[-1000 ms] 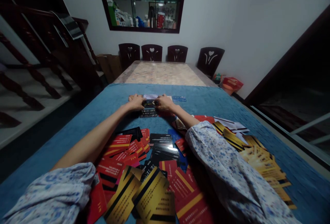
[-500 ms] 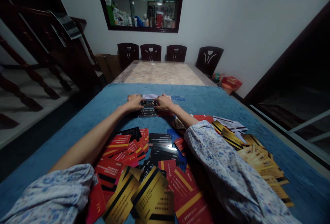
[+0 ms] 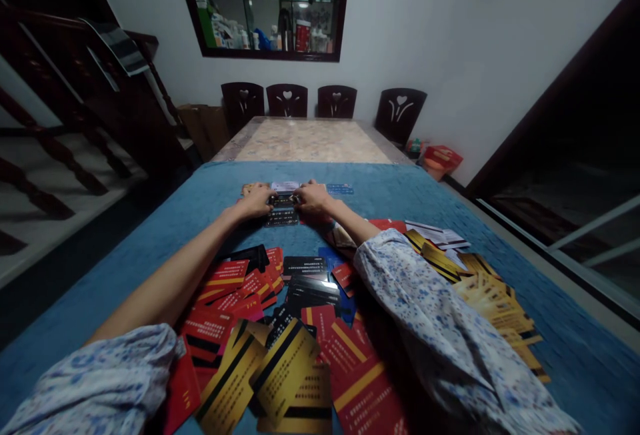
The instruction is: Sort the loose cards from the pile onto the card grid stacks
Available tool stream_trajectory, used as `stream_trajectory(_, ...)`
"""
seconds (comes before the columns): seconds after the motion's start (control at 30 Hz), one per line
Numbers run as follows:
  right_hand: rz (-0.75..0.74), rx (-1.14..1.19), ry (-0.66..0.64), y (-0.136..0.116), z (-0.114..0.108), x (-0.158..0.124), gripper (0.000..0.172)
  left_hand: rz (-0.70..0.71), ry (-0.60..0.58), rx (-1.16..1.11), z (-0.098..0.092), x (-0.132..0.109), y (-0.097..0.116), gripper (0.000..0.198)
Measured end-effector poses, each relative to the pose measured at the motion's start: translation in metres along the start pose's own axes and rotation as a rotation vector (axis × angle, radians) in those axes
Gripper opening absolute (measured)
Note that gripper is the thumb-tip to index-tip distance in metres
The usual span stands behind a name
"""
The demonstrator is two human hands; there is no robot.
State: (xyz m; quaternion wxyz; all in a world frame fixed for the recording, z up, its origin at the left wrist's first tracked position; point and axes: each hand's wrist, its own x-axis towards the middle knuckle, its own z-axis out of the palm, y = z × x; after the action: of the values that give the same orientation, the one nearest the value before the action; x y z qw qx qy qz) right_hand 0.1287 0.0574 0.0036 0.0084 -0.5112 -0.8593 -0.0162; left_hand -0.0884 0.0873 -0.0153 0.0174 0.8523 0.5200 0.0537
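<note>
Both arms reach far across a blue cloth. My left hand and my right hand meet over a small stack of black cards, fingers curled onto its two ends. A white card lies just beyond it, and a blue card sits to the right. Near me a loose heap of red cards, black cards and gold cards spreads under my forearms.
A fan of gold cards and a few white ones lie at the right. Beyond the cloth a marble table top runs to four dark chairs. A glass wall cabinet hangs above; stairs rise at left.
The view has drifted slightly left and up. Both hands stay on the black stack with only small finger movements.
</note>
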Motion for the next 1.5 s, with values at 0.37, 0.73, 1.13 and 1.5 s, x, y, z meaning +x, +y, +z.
stream_trajectory(0.37, 0.026, -0.005, 0.021, 0.024, -0.022, -0.045, 0.045, -0.014, 0.101, 0.007, -0.009, -0.018, 0.022, 0.042)
stream_trajectory(0.73, 0.082, 0.014, 0.093, 0.044, -0.032, -0.111, 0.038, 0.062, 0.137, -0.036, -0.020, -0.032, 0.087, 0.038)
stream_trajectory(1.13, 0.080, 0.072, 0.241, 0.096, 0.000, -0.187, 0.031, 0.229, 0.111, -0.100, -0.015, -0.038, 0.153, 0.040)
stream_trajectory(1.5, -0.082, 0.190, 0.302, 0.106, 0.014, -0.204, 0.032, 0.424, 0.023, -0.185, -0.008, -0.046, 0.208, 0.028)
